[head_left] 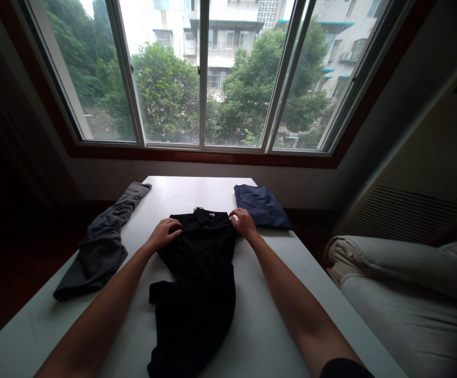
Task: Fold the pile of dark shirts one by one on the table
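A pair of black trousers [200, 278] lies lengthwise on the white table, its waistband with a thin drawstring at the far end and its legs bunched toward me. My left hand [166, 233] is at the left corner of the waistband, fingers bent over the cloth and closed on it. At the opposite corner, my right hand [244, 222] pinches the waistband between thumb and fingers. Just beyond my right hand sits a folded navy blue garment [262, 206]. To the left of my left arm, a long grey garment [102, 239] lies loosely folded along the table edge.
The white table [275, 283] reaches almost to the wall under a wide window [202, 79]. A sofa with pale covers [405, 283] stands close by on the right. Behind it is a large pale slatted unit [409, 210]. Dark floor shows on the left.
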Tool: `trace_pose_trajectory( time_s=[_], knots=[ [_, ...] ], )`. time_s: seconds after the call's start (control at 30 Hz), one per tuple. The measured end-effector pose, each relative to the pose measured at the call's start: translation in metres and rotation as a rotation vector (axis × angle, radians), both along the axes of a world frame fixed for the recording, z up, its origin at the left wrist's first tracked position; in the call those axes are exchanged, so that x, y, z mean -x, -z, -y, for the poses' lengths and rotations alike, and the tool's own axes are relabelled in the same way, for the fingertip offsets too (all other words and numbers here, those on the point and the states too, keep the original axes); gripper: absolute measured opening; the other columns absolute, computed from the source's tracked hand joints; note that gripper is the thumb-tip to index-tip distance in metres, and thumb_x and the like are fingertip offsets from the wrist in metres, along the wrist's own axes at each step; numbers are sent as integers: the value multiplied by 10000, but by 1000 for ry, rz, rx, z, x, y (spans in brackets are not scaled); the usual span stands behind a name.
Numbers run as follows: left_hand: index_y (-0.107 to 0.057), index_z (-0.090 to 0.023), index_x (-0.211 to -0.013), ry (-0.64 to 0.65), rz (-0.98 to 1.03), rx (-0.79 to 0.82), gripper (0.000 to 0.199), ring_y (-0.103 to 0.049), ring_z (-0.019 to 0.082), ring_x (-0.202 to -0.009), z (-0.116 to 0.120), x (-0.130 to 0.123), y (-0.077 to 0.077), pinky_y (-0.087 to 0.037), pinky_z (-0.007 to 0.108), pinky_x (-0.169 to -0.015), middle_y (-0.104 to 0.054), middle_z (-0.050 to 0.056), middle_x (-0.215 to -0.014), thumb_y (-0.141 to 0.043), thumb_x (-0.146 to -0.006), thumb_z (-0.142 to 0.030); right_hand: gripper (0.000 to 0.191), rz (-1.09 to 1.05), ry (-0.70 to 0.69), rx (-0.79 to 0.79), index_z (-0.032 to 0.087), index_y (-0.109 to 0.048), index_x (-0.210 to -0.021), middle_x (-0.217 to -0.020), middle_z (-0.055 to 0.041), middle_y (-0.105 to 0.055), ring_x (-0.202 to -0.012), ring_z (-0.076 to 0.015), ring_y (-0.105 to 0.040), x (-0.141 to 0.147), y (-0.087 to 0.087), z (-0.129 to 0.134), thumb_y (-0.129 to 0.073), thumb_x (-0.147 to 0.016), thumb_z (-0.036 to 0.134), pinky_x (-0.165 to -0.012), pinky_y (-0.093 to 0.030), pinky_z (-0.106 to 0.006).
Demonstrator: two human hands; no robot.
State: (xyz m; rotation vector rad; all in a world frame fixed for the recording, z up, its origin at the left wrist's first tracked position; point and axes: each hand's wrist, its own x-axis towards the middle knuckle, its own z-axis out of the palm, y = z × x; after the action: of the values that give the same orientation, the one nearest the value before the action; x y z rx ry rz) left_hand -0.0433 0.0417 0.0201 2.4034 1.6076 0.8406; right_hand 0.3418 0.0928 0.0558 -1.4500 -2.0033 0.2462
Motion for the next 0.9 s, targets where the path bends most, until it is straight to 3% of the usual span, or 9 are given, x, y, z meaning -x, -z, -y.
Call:
trace_pose_trajectory(
  time_s=[0.07,0.13,0.23,0.37,0.43,0.57,0.7,0.8,0.9],
  knots=[
    [-766,-262,-979,19,-135,41,226,-470,304,-1401,5,-6,0,-333,419,-1209,-649,57,-1392,-654,-899,-441,214,-11,-206,145,238,-771,-1026,-1035,-52,-726,-997,-222,-619,7,-1,5,-594,-945,327,-893,-454,-280],
    [-743,-245,-976,-113,-213,78,195,-472,325,-1389,9,-4,0,-380,420,-1163,-617,81,-1418,-684,-853,-385,238,-19,-326,281,256,-788,-1007,-888,-15,-729,-868,-200,-624,13,1,10,-657,-913,431,-796,-448,-252],
    [-680,-239,-1187,-342,-253,187,371,-585,311,-1233,13,8,-3,-482,376,-991,-650,112,-1325,-653,-821,-300,270,9,-297,342,236,-757,-744,-646,11,-642,-709,-161,-566,17,7,12,-771,-793,501,-691,-382,-222],
    [-652,-264,-1220,-458,-231,329,402,-672,285,-1045,12,26,-12,-499,336,-829,-730,79,-1157,-609,-821,-250,494,22,-213,269,201,-604,-518,-491,16,-493,-557,-125,-447,11,10,5,-723,-831,564,-599,-281,-241],
    [-678,-270,-1143,-533,-191,354,348,-681,294,-1025,10,36,-16,-496,334,-784,-745,74,-1129,-603,-806,-232,538,66,-151,220,198,-609,-530,-513,2,-515,-550,-128,-457,3,9,0,-625,-917,572,-602,-273,-254],
    [-687,-255,-1054,-739,-74,341,293,-683,314,-997,9,68,-15,-496,360,-750,-747,98,-1105,-591,-783,-198,422,166,128,164,211,-732,-695,-734,-74,-691,-715,-184,-605,-19,2,-9,-599,-954,516,-658,-328,-263],
    [-668,-242,-1081,-913,15,330,319,-664,327,-1012,13,94,-7,-510,394,-788,-727,119,-1088,-601,-780,-158,382,242,255,316,224,-779,-786,-902,-118,-745,-851,-247,-673,-37,-3,-11,-628,-929,545,-701,-393,-284],
    [-642,-223,-1228,-948,-35,148,393,-595,364,-1172,14,91,-4,-500,457,-912,-665,160,-1264,-555,-849,-162,409,286,310,341,220,-777,-884,-977,-144,-746,-915,-298,-687,-37,-4,-9,-611,-931,591,-738,-431,-324],
    [-602,-207,-1362,-855,-144,-26,439,-530,364,-1276,12,71,-4,-433,484,-1048,-603,170,-1374,-477,-941,-212,457,268,283,271,225,-734,-1114,-1079,-159,-735,-981,-316,-683,-28,1,-7,-665,-889,616,-782,-457,-343]
  ],
)
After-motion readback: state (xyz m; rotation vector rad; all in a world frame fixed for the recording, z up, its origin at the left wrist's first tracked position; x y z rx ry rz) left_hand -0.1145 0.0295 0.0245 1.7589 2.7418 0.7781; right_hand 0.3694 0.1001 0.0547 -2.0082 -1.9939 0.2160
